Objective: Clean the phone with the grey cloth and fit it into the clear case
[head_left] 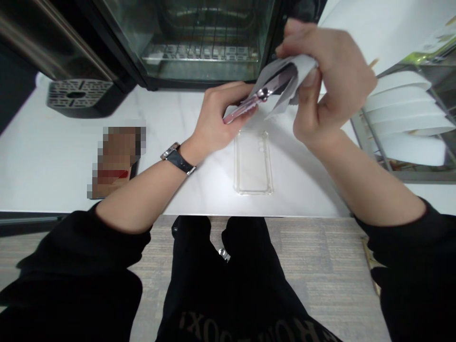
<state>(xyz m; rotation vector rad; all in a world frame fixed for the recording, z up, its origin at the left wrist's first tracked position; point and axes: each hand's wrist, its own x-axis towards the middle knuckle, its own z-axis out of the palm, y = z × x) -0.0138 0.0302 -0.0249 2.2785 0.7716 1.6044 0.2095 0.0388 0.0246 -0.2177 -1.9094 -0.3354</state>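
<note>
Head view: the left hand [218, 113] has its grip closed around a slim pink phone [239, 112], held tilted above the tabletop [203, 187], between its back and front edges. The right hand [333, 78] has its grip pinched on a white wipe [305, 66], which folds over the phone's far end beside a shiny round part; whether those fingers also touch the phone, I cannot tell. Below the phone, a clear case [252, 164] lies flat near the tabletop's front edge. Toward the front left corner lies a dark-edged device [116, 156], its face blurred out, just beside the left forearm. A glass-fronted oven [203, 71] stands along the back edge, with a black slotted drip tray [79, 95] toward the back left corner. A black-strapped watch [178, 159] circles the left wrist.
</note>
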